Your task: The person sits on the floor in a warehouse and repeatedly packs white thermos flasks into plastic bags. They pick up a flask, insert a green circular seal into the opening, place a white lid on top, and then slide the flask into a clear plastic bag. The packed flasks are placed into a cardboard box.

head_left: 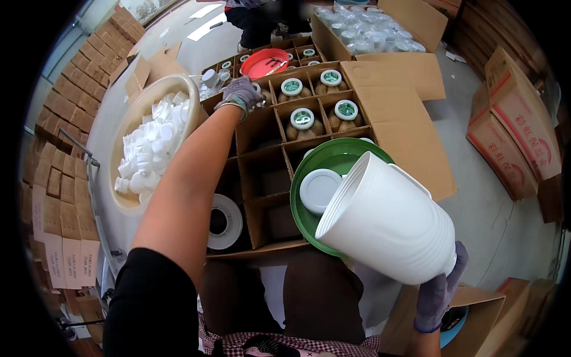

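My gloved right hand grips the base of a white plastic thermos jug shell. The shell is tilted, its open threaded mouth facing up and left, a handle on its far side. Below the mouth a green round tray holds a white round lid. My gloved left hand reaches to the far left part of the divided carton, fingers curled beside a green-and-white round top. What these fingers hold, if anything, is hidden. Several thermos liners with green-and-white tops stand in the compartments.
A beige tub of small white plastic parts stands left. A red dish with small dark pieces lies on the carton's far side. A white ring part sits near left. Carton flaps spread right; another person is beyond.
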Action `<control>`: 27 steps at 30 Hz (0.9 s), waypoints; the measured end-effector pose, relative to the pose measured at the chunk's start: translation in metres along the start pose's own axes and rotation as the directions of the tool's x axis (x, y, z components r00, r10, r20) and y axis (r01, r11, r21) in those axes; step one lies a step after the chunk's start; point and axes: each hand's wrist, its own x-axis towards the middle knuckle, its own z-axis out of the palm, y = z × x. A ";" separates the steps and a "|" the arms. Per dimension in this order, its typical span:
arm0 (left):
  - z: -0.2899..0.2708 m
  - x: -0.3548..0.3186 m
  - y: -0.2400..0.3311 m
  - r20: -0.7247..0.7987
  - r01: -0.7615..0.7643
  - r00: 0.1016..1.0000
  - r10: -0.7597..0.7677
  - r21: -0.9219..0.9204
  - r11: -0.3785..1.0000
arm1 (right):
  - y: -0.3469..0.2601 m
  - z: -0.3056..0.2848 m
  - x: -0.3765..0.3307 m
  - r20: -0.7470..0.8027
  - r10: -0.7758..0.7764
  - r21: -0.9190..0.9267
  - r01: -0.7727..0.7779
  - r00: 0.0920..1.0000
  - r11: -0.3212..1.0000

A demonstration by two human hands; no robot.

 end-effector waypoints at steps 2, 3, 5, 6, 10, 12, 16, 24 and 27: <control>-0.046 -0.029 0.011 -0.199 -0.028 0.980 0.012 -0.075 0.997 | 0.000 0.001 0.004 -0.005 0.026 0.106 -0.026 1.000 0.994; -0.076 -0.067 0.025 -0.346 -0.074 0.938 0.026 -0.126 0.989 | -0.002 0.003 0.005 -0.007 0.027 0.182 -0.025 1.000 0.983; -0.141 -0.159 0.027 -0.555 -0.195 0.830 0.049 -0.207 0.959 | -0.013 0.013 0.010 0.036 0.000 0.323 -0.012 0.999 0.946; -0.164 -0.204 0.025 -0.611 -0.284 0.788 0.079 -0.247 0.926 | -0.020 0.016 0.009 0.059 -0.019 0.369 -0.004 0.998 0.929; -0.211 -0.358 -0.011 -0.712 -0.626 0.635 0.301 -0.245 0.741 | -0.044 0.007 0.001 0.187 -0.184 0.486 0.071 0.965 0.871; -0.227 -0.435 -0.021 -0.522 -0.520 0.835 0.176 -0.642 0.563 | -0.073 0.015 -0.016 0.167 -0.155 0.522 0.046 0.974 0.852; -0.232 -0.542 -0.053 -0.356 -0.447 0.895 0.269 -0.720 0.531 | -0.100 0.029 -0.040 0.243 -0.118 0.309 0.039 0.963 0.950; -0.192 -0.640 -0.076 0.013 -0.294 0.948 0.317 -0.338 0.894 | -0.192 0.104 -0.103 0.628 -0.104 -0.098 0.211 0.772 0.972; -0.189 -0.663 -0.114 -0.128 -0.337 0.941 0.313 -0.404 0.850 | -0.181 0.109 -0.110 0.743 -0.059 -0.169 0.272 0.667 0.947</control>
